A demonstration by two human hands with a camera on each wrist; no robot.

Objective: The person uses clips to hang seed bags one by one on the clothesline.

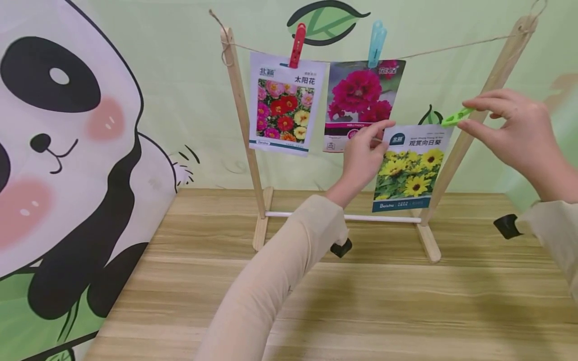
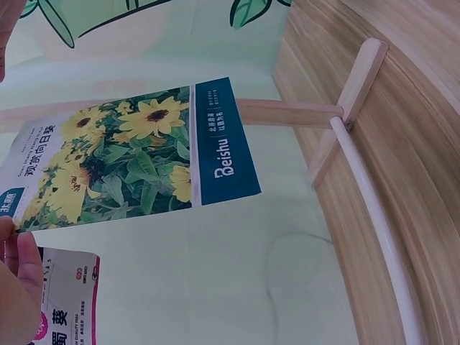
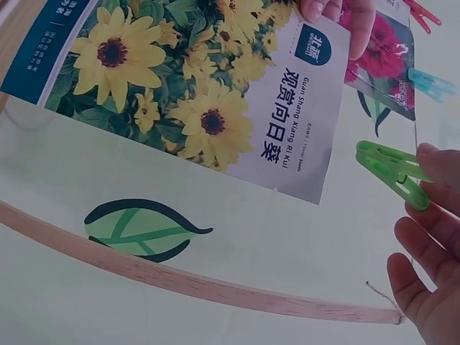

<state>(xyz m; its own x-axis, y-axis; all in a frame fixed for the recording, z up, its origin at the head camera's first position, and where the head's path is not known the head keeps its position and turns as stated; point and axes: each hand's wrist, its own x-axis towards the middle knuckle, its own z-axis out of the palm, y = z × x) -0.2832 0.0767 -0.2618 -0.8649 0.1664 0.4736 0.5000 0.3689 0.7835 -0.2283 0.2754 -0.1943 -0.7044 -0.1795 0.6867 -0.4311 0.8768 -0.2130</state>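
Note:
Between thumb and fingers, my left hand (image 1: 365, 156) pinches the upper left corner of a seed packet (image 1: 408, 175) printed with yellow sunflower-like blooms. My right hand (image 1: 519, 128) pinches a green clothespin (image 1: 457, 118) near the packet's upper right corner. In the right wrist view, a gap shows between the clothespin (image 3: 381, 152) and the packet (image 3: 295, 122). A twine line (image 1: 438, 51) runs above both hands. On it hang a magenta-flower packet (image 1: 356, 93) under a light blue clothespin (image 1: 376, 45) and a mixed-flower packet (image 1: 285, 108) under a red clothespin (image 1: 297, 46).
Two wooden posts (image 1: 244, 120) carry the twine, joined low down by a white rod (image 1: 307, 215). The stand's feet (image 1: 428, 243) rest on a wood-grain table (image 1: 203, 281). Behind is a pale green backdrop (image 1: 194, 90) with a large panda picture (image 1: 126, 195) at left.

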